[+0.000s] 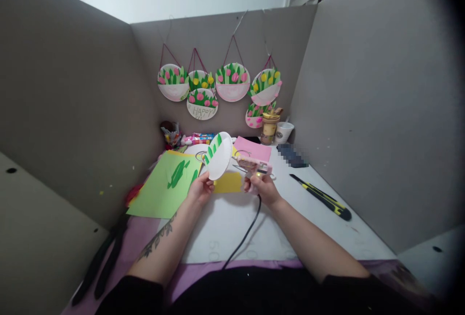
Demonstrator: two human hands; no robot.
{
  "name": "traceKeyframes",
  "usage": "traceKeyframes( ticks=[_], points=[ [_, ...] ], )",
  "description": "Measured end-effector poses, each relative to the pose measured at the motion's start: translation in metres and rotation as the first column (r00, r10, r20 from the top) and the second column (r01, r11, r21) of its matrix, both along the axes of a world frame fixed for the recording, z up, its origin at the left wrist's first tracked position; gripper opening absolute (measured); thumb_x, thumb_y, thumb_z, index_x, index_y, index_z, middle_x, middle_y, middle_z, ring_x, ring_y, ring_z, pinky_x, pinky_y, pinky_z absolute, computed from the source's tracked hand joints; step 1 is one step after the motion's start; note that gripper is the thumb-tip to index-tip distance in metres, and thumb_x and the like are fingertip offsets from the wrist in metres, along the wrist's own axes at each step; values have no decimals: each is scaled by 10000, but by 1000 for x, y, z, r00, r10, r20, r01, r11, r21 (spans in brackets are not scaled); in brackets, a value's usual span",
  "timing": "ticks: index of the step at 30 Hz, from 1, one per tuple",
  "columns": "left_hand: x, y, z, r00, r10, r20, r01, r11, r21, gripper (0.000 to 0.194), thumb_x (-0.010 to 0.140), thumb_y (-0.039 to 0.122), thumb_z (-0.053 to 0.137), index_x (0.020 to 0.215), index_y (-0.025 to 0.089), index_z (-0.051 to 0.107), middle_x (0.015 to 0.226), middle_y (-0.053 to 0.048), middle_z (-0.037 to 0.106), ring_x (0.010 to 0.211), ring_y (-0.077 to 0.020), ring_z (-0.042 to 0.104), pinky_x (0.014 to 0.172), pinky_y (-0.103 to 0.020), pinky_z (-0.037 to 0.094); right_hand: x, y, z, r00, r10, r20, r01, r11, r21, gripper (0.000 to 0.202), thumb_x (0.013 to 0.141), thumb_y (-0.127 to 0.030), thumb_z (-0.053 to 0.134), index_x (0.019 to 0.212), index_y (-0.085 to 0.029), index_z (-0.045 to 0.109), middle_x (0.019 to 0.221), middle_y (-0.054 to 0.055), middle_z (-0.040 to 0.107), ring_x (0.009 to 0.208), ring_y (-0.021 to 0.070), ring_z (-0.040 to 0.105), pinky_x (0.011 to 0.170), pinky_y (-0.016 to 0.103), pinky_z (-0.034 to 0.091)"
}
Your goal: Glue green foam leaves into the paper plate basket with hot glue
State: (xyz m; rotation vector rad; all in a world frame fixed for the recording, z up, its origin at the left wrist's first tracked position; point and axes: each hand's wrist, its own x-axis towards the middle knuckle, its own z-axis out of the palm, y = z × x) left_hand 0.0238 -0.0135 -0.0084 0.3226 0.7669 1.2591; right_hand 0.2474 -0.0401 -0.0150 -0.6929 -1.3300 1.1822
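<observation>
Desk [308,237]: left hand [201,190] pinches plate [224,161]; right hand [265,189] grips glue gun [251,164] beside it.
Best aim glue gun clear of left hand.

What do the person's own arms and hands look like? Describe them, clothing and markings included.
The left hand and right hand are bare, with no gloves or watch visible. Black sleeves end near the elbows. A dark, leafy tattoo runs along the left forearm; the right forearm shows no marking.

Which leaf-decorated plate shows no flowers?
The plate in the left hand: only green strips show on it, while the hanging plates all carry pink or yellow flowers.
</observation>
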Motion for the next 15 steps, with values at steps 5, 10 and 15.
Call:
traceKeyframes(
  ticks=[5,10,15],
  points=[
    [0,0,-1,1000,-11,-17,11,1000,1,148,762,86,668,859,138,570,573,54,504,385,-21,397,369,-121,314,2,5,-4,998,-63,-13,62,998,-6,436,736,-614,693,677,-184,646,567,25,657,532,156,614,548,289,518],
    [0,0,-3,1000,-17,-17,17,999,29,173,761,85,670,899,137,579,582,55,508,388,-18,394,374,-118,316,3,7,-7,998,-67,8,67,998,5,421,771,-595,669,673,-185,653,581,31,665,553,156,614,568,286,516],
    [-1,1,-3,1000,-22,17,21,999,34,181,762,72,665,897,150,571,576,66,489,381,-14,379,374,-117,301,2,6,-3,997,-75,14,75,997,1,424,774,-595,663,658,-187,653,585,28,664,557,155,615,567,279,511]
  ],
)
